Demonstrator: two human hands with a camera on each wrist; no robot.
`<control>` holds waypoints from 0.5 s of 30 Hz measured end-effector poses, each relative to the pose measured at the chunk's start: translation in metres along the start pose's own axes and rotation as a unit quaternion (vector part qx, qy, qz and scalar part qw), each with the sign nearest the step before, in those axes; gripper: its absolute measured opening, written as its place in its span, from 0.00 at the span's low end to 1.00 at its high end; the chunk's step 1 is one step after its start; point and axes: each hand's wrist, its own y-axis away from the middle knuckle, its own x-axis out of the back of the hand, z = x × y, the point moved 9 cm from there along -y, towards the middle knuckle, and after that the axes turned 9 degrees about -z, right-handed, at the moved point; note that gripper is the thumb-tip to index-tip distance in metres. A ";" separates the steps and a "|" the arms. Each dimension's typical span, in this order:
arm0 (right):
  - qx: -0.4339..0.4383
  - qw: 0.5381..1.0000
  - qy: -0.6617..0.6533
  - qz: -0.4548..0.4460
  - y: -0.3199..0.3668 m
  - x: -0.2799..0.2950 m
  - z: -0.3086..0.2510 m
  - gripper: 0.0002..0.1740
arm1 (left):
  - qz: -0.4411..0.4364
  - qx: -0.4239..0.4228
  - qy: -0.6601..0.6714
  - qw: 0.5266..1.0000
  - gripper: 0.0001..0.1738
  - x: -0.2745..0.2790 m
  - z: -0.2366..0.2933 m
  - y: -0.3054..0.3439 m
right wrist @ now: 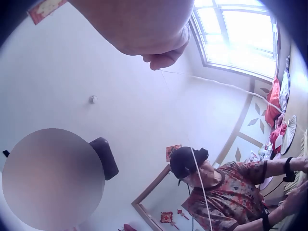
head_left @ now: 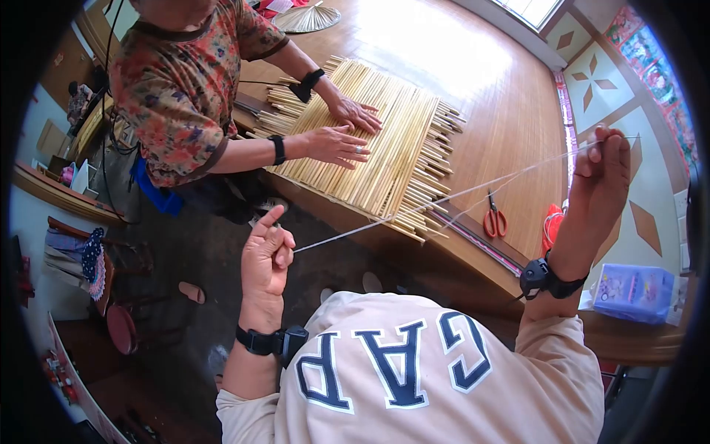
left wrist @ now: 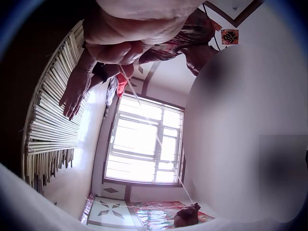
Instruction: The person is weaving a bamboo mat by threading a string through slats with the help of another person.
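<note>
A white string [head_left: 510, 175] runs taut across the head view between my two hands. My left hand [head_left: 265, 259] grips its near end with curled fingers, low in front of the reed mat. Raised at the right, my right hand [head_left: 603, 174] pinches the other end, and a thin needle-like tip [head_left: 632, 136] sticks out past its fingertips. A second, looser strand hangs below the taut one. The mat of pale reed stalks [head_left: 370, 133] lies on the table, its stalk ends uneven. Another person's hands [head_left: 342, 144] rest with extended fingers on the mat.
Red-handled scissors [head_left: 495, 222] lie on the wooden table [head_left: 473, 155] right of the mat. A purple plastic box [head_left: 634, 294] stands at the table's right end. The other person [head_left: 174, 96] stands at the left. A straw fan [head_left: 309, 18] lies at the back.
</note>
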 end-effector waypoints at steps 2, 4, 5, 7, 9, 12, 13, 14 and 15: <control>0.010 1.000 0.011 0.012 -0.002 0.003 -0.010 0.07 | -0.022 0.042 0.038 0.998 0.18 0.015 -0.017 -0.002; 0.009 0.999 0.006 0.030 -0.010 0.010 -0.021 0.08 | -0.021 0.049 0.053 0.997 0.18 0.026 -0.024 -0.001; 0.006 1.000 -0.006 0.017 -0.017 0.017 -0.024 0.08 | -0.007 0.063 0.064 0.996 0.18 0.032 -0.029 0.001; -0.027 0.999 -0.031 -0.001 -0.035 0.034 -0.029 0.08 | 0.010 0.078 0.076 0.994 0.17 0.043 -0.034 0.002; -0.073 0.994 -0.073 -0.046 -0.048 0.025 -0.025 0.09 | 0.029 0.117 0.086 0.989 0.18 0.056 -0.047 0.003; -0.107 0.991 -0.064 -0.046 -0.067 0.024 -0.017 0.09 | 0.012 0.139 0.099 0.985 0.19 0.050 -0.060 0.003; -0.100 0.993 -0.048 -0.046 -0.080 0.036 -0.020 0.10 | 0.046 0.170 0.058 0.983 0.21 0.041 -0.063 0.007; -0.093 0.994 -0.033 -0.044 -0.093 0.052 -0.022 0.11 | 0.081 0.201 0.014 0.976 0.24 0.041 -0.064 0.010; -0.086 0.995 -0.033 -0.050 -0.107 0.057 -0.024 0.11 | 0.044 0.205 0.005 0.978 0.34 0.051 -0.076 0.005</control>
